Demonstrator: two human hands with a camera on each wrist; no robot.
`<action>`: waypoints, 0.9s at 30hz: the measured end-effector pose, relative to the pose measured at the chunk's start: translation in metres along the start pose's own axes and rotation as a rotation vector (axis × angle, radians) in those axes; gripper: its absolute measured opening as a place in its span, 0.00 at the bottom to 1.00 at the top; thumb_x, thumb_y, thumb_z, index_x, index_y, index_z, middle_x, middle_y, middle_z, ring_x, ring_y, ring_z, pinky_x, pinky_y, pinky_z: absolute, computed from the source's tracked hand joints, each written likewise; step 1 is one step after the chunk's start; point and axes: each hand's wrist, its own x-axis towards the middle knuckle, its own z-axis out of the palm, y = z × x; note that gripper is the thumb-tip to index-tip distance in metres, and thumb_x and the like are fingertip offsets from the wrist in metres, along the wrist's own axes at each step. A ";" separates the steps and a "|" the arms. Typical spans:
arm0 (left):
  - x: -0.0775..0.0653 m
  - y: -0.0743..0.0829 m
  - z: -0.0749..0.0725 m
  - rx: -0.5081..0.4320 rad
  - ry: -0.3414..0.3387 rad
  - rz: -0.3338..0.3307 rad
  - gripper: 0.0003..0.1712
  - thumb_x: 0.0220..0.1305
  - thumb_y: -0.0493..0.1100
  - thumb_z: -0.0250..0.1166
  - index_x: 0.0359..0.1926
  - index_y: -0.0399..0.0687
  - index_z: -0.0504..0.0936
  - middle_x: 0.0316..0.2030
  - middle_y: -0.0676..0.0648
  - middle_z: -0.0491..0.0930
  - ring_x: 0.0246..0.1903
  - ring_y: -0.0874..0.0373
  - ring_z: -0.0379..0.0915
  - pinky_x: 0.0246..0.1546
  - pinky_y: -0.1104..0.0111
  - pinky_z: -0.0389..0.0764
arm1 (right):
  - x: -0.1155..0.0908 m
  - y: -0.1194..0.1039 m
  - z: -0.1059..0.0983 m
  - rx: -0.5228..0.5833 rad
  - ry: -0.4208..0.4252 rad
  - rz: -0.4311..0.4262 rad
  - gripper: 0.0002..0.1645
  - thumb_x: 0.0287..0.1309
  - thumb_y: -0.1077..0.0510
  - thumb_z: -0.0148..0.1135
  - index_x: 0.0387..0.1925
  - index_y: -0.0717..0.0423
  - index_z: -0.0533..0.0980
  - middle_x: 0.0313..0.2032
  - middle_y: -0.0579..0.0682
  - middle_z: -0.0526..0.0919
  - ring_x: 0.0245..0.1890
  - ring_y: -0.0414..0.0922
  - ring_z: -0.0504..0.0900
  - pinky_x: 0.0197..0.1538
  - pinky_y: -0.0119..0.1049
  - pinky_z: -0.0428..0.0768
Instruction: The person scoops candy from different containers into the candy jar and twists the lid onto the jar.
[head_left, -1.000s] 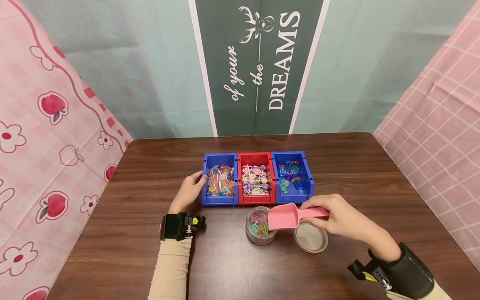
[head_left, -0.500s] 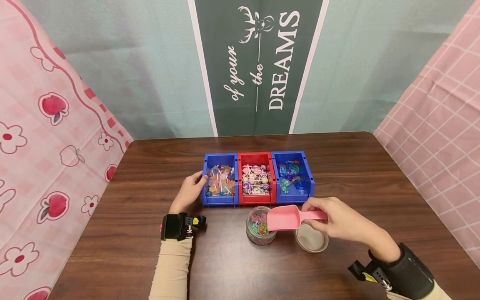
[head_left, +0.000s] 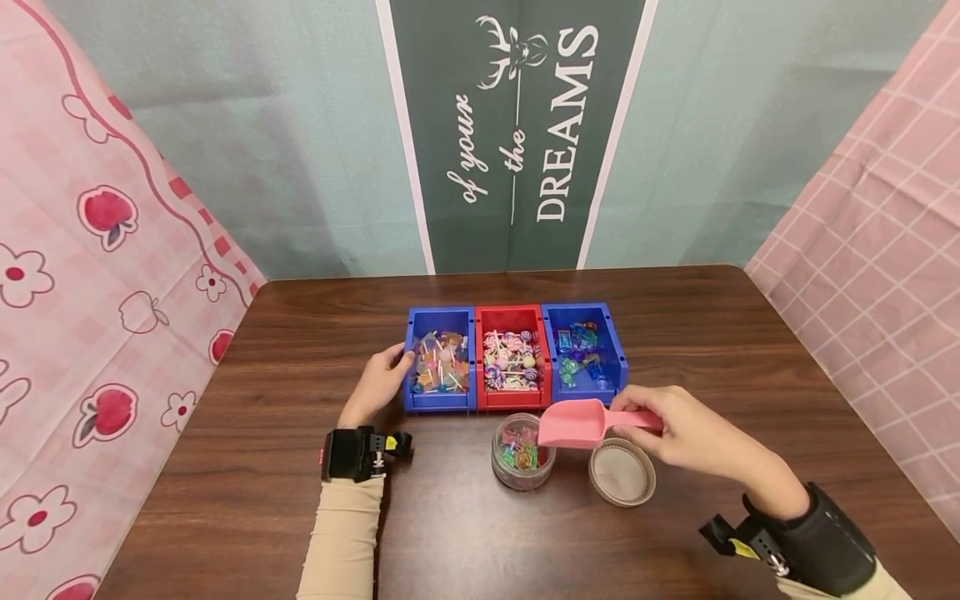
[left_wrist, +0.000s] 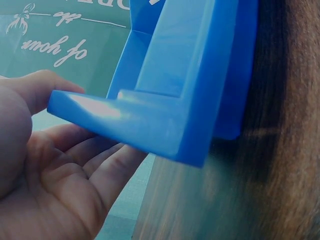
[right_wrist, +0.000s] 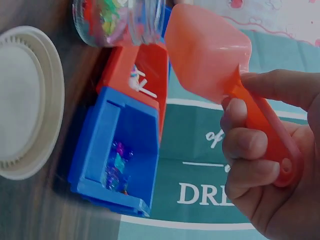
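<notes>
Change over the last half second: my right hand (head_left: 678, 429) has gone slightly up-frame and right with the pink scoop (head_left: 573, 423), so more of the clear jar's mouth (head_left: 517, 481) shows, incl. a red piece (head_left: 543, 457) at its right edge. For the scooping work I read that as positioning only: nothing visible in the bowl, so no load to carry. Left hand (head_left: 375, 385) unchanged, on the outer wall of the left blue bin (head_left: 440, 402), steadying it I think. Hands well apart, each clamped on its own item: right on the scoop handle, left on the bin's edge. Scoop sits right of frame centre, below the right blue bin (head_left: 581, 395), bowl pointing left and overlapping the jar's right rim in head view; can't tell contact. Looks: plain pink, broad shallow bowl, short handle with a small hole at the end (right wrist view, reads more orange there). Jar is round, lidless, lower centre on the worktop (head_left: 262, 467), mixed coloured pieces (head_left: 519, 450) inside; light lid (head_left: 622, 475) lies just right of it.
</notes>
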 end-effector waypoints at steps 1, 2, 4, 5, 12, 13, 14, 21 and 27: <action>0.000 0.000 0.000 0.000 -0.001 0.000 0.28 0.75 0.47 0.47 0.70 0.38 0.63 0.64 0.34 0.71 0.59 0.44 0.72 0.65 0.49 0.71 | 0.001 0.001 -0.001 -0.011 0.016 0.005 0.10 0.51 0.65 0.69 0.33 0.49 0.77 0.19 0.32 0.66 0.20 0.23 0.58 0.20 0.21 0.62; 0.000 0.000 0.000 0.001 -0.001 0.000 0.28 0.75 0.47 0.47 0.70 0.38 0.62 0.64 0.34 0.71 0.59 0.44 0.72 0.65 0.49 0.71 | 0.002 0.002 -0.003 -0.027 0.031 0.012 0.10 0.51 0.64 0.69 0.32 0.49 0.77 0.19 0.32 0.66 0.19 0.23 0.58 0.20 0.21 0.62; 0.000 0.000 0.000 0.002 0.000 -0.001 0.28 0.75 0.47 0.47 0.70 0.38 0.62 0.64 0.34 0.71 0.59 0.44 0.72 0.65 0.49 0.71 | 0.003 0.004 -0.006 -0.055 0.054 0.035 0.10 0.49 0.65 0.70 0.31 0.50 0.78 0.18 0.32 0.67 0.19 0.23 0.58 0.20 0.21 0.62; -0.001 0.000 0.000 0.001 0.000 -0.001 0.28 0.75 0.47 0.47 0.70 0.38 0.62 0.64 0.34 0.71 0.59 0.44 0.71 0.65 0.49 0.70 | 0.004 0.005 -0.007 -0.072 0.066 0.051 0.10 0.48 0.65 0.70 0.31 0.50 0.78 0.18 0.32 0.68 0.18 0.23 0.58 0.20 0.22 0.62; 0.000 0.000 0.000 -0.015 -0.007 -0.016 0.28 0.75 0.47 0.47 0.70 0.39 0.62 0.65 0.35 0.70 0.61 0.44 0.71 0.66 0.49 0.69 | 0.015 0.011 -0.017 -0.135 0.126 0.235 0.05 0.50 0.60 0.70 0.29 0.55 0.81 0.16 0.40 0.70 0.18 0.29 0.60 0.20 0.25 0.62; 0.000 0.000 -0.001 -0.014 -0.007 -0.017 0.28 0.75 0.47 0.47 0.70 0.39 0.62 0.65 0.35 0.70 0.61 0.44 0.71 0.66 0.49 0.69 | 0.017 0.012 -0.018 -0.142 0.131 0.269 0.06 0.51 0.59 0.70 0.29 0.56 0.81 0.16 0.42 0.70 0.17 0.29 0.60 0.20 0.26 0.62; 0.000 -0.001 -0.001 -0.015 -0.005 -0.018 0.28 0.75 0.47 0.47 0.70 0.39 0.62 0.65 0.35 0.70 0.61 0.44 0.71 0.66 0.49 0.69 | 0.020 0.014 -0.019 -0.146 0.136 0.297 0.07 0.52 0.58 0.70 0.29 0.58 0.81 0.16 0.43 0.70 0.17 0.30 0.61 0.20 0.26 0.62; 0.000 0.000 -0.001 -0.016 -0.002 -0.018 0.28 0.75 0.47 0.47 0.70 0.39 0.62 0.65 0.35 0.70 0.61 0.44 0.70 0.67 0.49 0.69 | 0.042 0.023 -0.019 -0.139 0.099 0.462 0.12 0.55 0.57 0.64 0.26 0.64 0.81 0.14 0.44 0.72 0.17 0.38 0.66 0.22 0.29 0.62; 0.001 0.000 0.000 -0.014 0.002 -0.013 0.29 0.74 0.47 0.47 0.70 0.39 0.62 0.65 0.35 0.71 0.60 0.45 0.71 0.66 0.50 0.70 | 0.055 0.027 -0.016 -0.136 0.054 0.533 0.13 0.53 0.56 0.64 0.21 0.63 0.78 0.11 0.42 0.67 0.15 0.40 0.65 0.21 0.31 0.63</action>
